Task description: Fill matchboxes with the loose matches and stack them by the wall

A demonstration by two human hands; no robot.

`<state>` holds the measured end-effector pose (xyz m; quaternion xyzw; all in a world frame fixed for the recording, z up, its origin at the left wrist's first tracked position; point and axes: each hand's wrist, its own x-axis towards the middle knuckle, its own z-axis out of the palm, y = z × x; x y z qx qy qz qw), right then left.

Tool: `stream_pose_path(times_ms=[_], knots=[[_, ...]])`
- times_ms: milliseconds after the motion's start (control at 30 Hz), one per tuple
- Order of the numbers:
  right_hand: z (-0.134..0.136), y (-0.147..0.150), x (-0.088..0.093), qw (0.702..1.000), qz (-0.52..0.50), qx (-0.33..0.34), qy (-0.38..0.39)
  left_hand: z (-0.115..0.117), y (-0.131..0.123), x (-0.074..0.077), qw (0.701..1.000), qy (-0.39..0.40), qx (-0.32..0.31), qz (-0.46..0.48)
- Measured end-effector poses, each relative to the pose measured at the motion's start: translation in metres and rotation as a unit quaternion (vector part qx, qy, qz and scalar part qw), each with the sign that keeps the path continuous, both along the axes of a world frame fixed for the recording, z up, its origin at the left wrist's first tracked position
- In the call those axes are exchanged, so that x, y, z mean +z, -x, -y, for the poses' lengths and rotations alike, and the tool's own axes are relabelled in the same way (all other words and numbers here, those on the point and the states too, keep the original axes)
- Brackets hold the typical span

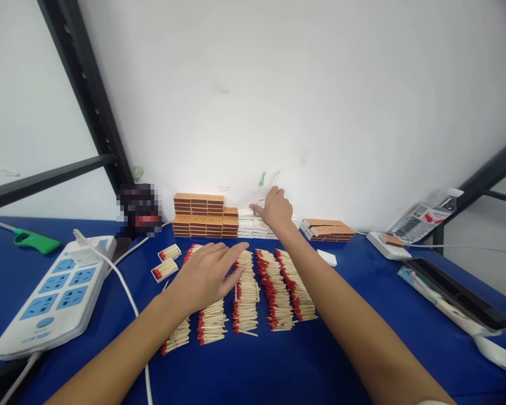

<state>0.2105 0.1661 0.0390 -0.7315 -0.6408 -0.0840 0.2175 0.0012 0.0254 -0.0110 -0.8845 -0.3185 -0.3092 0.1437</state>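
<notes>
The right hand reaches to the back of the table and rests its fingers on the stack of white trays by the wall; whether it pinches one cannot be told, since the back of the hand hides the fingertips. The left hand lies flat, palm down and fingers spread, on the matches, which lie in several rows with red heads pointing left, in the middle of the table. Just left of that hand sit two filled trays. Orange boxes are stacked to the left of the white trays, and a lower pile of sleeves lies to their right. A power strip lies far left, with a green lighter behind it.
</notes>
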Motion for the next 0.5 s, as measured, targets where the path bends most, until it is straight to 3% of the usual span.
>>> stream_pose_path(times_ms=[300, 500], knots=[[0.007, -0.035, -0.004, 0.995, 0.0, 0.073, 0.074, 0.0, -0.001, 0.0, 1.0, -0.004, -0.002, 0.005], [0.005, -0.041, -0.012, 0.993, 0.005, 0.079, 0.089, 0.0, -0.001, 0.0, 1.0, 0.013, -0.008, -0.004]])
